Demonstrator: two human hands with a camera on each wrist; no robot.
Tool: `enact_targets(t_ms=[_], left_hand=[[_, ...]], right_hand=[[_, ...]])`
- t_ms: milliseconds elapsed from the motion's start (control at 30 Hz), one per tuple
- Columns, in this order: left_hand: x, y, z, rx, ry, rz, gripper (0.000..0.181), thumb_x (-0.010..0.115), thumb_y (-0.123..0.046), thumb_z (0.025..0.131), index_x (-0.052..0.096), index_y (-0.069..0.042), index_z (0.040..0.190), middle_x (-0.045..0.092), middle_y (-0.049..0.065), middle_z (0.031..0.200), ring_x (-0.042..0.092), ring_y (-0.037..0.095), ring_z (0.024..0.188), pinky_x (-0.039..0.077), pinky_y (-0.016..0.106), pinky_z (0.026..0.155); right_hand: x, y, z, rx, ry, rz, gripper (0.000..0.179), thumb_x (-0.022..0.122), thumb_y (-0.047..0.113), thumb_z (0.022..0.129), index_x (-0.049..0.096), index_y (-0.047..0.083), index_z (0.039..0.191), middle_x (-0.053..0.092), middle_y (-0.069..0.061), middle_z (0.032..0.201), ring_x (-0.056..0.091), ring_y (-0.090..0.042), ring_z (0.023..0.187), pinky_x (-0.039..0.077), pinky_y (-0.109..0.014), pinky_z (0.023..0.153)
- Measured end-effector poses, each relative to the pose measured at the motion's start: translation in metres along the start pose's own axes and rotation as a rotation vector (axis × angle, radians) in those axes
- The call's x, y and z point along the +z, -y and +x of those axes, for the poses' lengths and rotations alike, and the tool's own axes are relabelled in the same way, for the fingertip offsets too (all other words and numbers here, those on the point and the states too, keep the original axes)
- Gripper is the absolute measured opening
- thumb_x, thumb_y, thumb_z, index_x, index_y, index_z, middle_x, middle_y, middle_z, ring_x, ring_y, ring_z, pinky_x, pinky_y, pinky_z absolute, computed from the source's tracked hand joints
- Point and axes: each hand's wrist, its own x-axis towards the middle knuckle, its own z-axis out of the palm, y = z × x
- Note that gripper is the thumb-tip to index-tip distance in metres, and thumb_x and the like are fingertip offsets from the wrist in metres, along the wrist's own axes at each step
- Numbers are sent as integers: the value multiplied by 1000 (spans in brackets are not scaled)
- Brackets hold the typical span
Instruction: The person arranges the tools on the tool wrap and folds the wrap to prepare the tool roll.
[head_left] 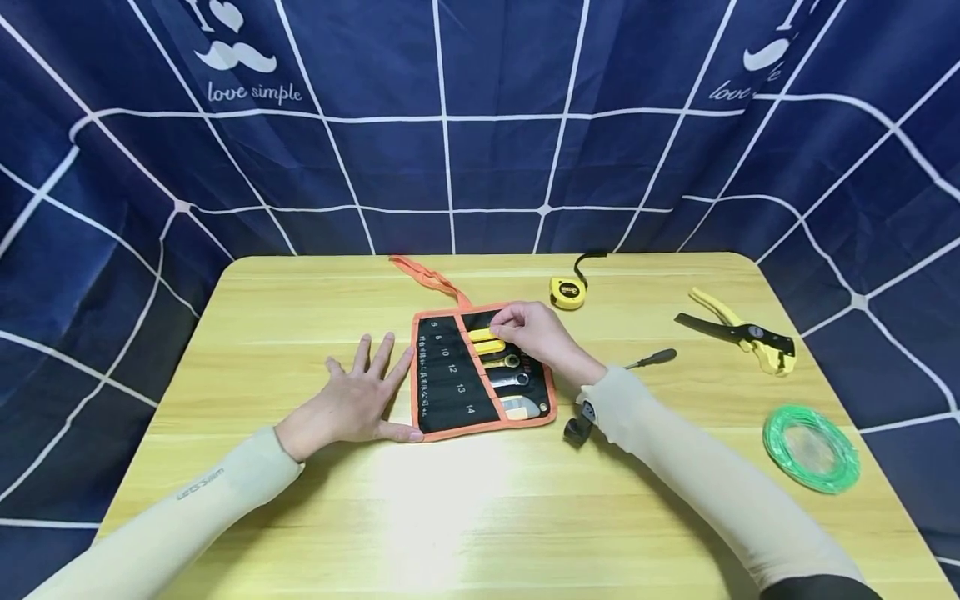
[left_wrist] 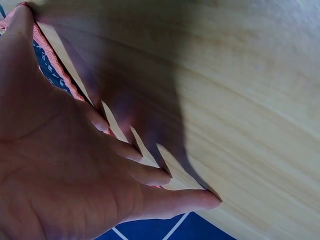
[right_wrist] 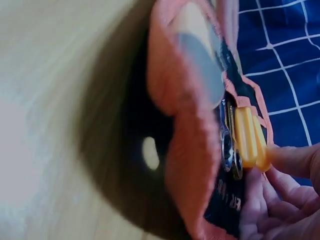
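A black tool roll with orange edging lies unfolded on the table, numbers printed down its pocket panel. Two yellow handles and two wrenches stick out of its pockets. My right hand pinches the upper yellow handle between thumb and fingers; the rest of that tool is hidden in its pocket. Spread beside the roll's left edge is my left hand, fingers straight, with the thumb on the lower left corner. In the left wrist view, the left palm stands over the wood.
A grey-ended tool sits in the lowest pocket. An orange strap trails behind the roll. To the right are a yellow tape measure, a screwdriver, yellow-handled cutters and a green wire coil.
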Motion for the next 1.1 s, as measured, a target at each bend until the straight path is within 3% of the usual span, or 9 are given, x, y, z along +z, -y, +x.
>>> enact_targets(t_ms=[267,533,733,1100], left_hand=[[1,0,2,1,-5,4,134,60,-94,84,19,-4,175,12,36,175,19,68,153,34,94,92],[0,0,1,0,0,1,133,61,-93,85,19,-4,174,12,36,175,20,68,153,34,93,93],[1,1,0,0,-3,2,133,59,-94,85,20,-5,175,12,35,175,21,68,153,35,94,92],[3,1,-1,4,-31,-12,131,61,-93,84,17,-10,176,15,36,174,22,68,152,35,94,91]], right_hand=[[-6,-4,0,18,45,96,14,78,5,101,79,1,115,76,-10,103,69,-22,91,55,-34,84],[1,-6,1,-31,-12,46,10,77,7,103,80,2,110,76,-7,98,68,-19,88,54,-32,82],[5,-3,2,-16,-42,21,11,78,12,104,82,3,108,77,-5,97,68,-19,86,54,-36,83],[4,-6,1,17,-10,77,16,74,12,106,81,2,117,74,-10,119,68,-23,100,54,-39,91]])
